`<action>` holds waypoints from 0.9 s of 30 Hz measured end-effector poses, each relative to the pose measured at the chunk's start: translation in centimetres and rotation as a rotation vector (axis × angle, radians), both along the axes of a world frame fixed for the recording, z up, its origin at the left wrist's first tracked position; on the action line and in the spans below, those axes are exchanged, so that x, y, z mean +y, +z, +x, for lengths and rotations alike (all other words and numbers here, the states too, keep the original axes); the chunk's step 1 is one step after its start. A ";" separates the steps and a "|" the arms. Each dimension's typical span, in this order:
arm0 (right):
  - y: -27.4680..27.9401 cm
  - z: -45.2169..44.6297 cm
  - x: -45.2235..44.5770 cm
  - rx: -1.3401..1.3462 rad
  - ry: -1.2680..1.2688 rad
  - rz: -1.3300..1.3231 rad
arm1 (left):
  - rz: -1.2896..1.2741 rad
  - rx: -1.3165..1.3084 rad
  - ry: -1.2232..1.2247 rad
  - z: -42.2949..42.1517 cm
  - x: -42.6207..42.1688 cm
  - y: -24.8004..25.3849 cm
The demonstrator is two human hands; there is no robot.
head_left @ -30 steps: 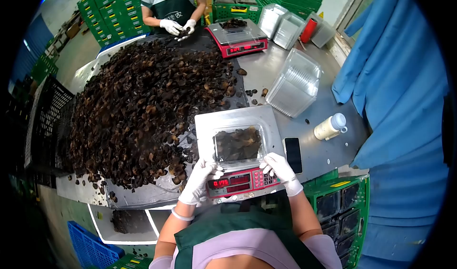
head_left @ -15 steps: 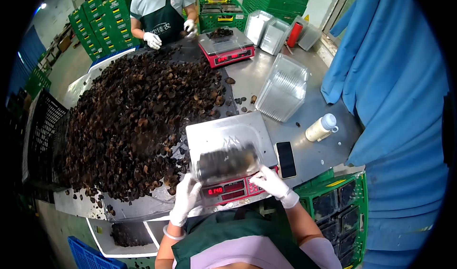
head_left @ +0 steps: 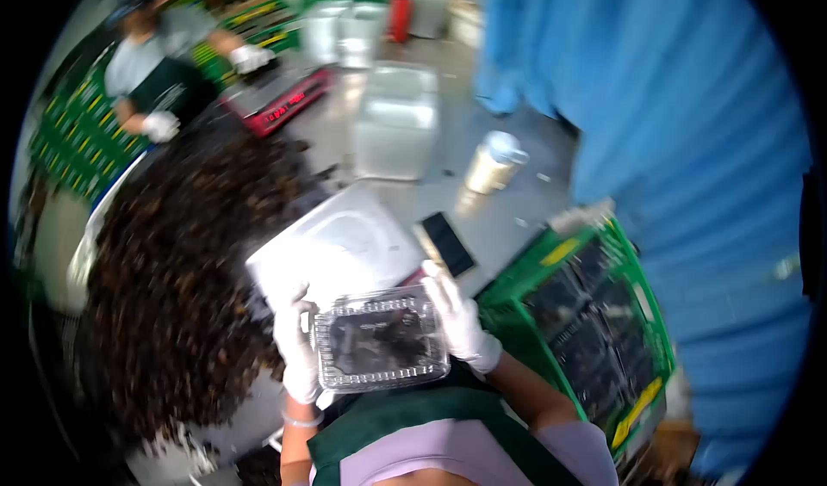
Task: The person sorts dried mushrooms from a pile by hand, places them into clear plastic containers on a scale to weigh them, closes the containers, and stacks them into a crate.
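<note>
1. The step in hand looks like carrying: the box (head_left: 382, 341), clear with dark pieces inside, is between the two hands, just in front of the apron (head_left: 405, 417) and at the near side of the scale (head_left: 340, 241).
2. The left hand (head_left: 297, 344) holds the box's left side; the right hand (head_left: 458, 318) holds its right side, fingers nearly straight along the edge. I cannot tell where the right thumb is.
3. From here, any move calls for an even squeeze from both sides and a level box.
4. To the right, the crate (head_left: 508, 303) holds similar boxes; its raised rim and the phone (head_left: 446, 243) could get in the way.
5. Left is the dark heap (head_left: 181, 271); far off are the bottle (head_left: 494, 166), stacked trays (head_left: 396, 129) and a co-worker (head_left: 159, 60).
</note>
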State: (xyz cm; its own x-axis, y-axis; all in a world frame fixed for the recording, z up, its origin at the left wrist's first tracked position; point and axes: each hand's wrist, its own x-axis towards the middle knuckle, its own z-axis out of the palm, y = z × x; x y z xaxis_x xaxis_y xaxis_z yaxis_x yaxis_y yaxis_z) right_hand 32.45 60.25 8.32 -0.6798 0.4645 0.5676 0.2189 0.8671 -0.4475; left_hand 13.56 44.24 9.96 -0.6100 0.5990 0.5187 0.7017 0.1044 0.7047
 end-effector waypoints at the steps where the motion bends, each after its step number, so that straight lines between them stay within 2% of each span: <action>1: 0.1 1.2 0.1 -0.028 -0.043 -0.075 | -0.123 -0.026 -0.057 -0.3 0.9 -1.0; 2: 0.4 2.4 0.1 0.039 -0.018 -0.147 | -0.056 -0.337 -0.125 0.7 2.0 -1.7; 4: 1.0 4.6 0.8 0.083 0.014 -0.293 | -0.027 -0.764 -0.378 2.5 3.8 -2.5; 5: 1.7 5.9 1.4 0.067 0.036 -0.374 | -0.034 -0.866 -0.551 3.0 4.5 -2.6; 6: 3.0 7.5 1.7 0.143 0.002 -0.346 | -0.310 -0.467 -0.708 2.6 5.1 -3.3; 8: 3.8 11.5 2.1 0.229 -0.127 -0.455 | -0.411 -0.250 -0.684 3.6 5.8 -7.3; 9: 4.8 13.8 1.7 0.284 -0.199 -0.527 | -0.435 -0.467 -0.783 5.9 7.2 -4.5; 10: 5.8 15.8 1.3 0.348 -0.358 -0.520 | -0.431 -0.473 -0.865 7.8 8.1 -2.4; 11: 7.0 18.1 0.4 0.266 -0.588 -0.448 | -0.413 -0.477 -0.948 8.9 8.5 -1.7; 12: 8.5 20.6 0.0 0.212 -0.738 -0.331 | -0.406 -0.519 -1.051 9.5 9.0 -2.7; 13: 8.6 23.7 -0.1 0.268 -0.837 -0.214 | -0.458 -0.552 -1.122 10.0 9.1 -2.8; 14: 10.2 26.3 -0.9 0.226 -1.016 -0.303 | -0.466 -0.565 -1.182 10.6 9.2 -2.8; 16: 11.2 32.1 -1.8 0.194 -1.200 -0.215 | -0.534 -0.508 -1.254 11.2 9.4 -2.3; 19: 11.6 41.5 -3.7 -0.079 -1.364 -0.155 | -0.617 -0.531 -1.267 10.9 9.3 -3.3; 20: 10.9 44.6 -4.3 -0.078 -1.423 -0.291 | -0.617 -0.530 -1.272 10.7 9.3 -3.6; 21: 10.8 47.0 -4.8 -0.256 -1.513 -0.412 | -0.638 -0.536 -1.260 10.5 9.3 -4.0; 23: 6.4 53.9 -5.6 -0.222 -1.354 -0.661 | -0.645 -0.550 -1.188 10.2 9.2 -3.8; 24: 5.4 53.8 -4.9 -0.386 -1.504 -0.646 | -0.672 -0.568 -1.156 10.4 9.2 -3.0; 25: 4.3 53.4 -3.4 -0.594 -1.558 -0.404 | -0.696 -0.592 -1.101 10.4 8.9 -2.1; 26: 5.1 50.6 -1.3 -0.579 -1.539 -0.323 | -0.667 -0.707 -1.065 10.2 8.6 -2.9; 27: 4.5 48.5 1.8 -0.531 -1.516 -0.278 | -0.680 -0.575 -1.069 9.7 8.6 -1.9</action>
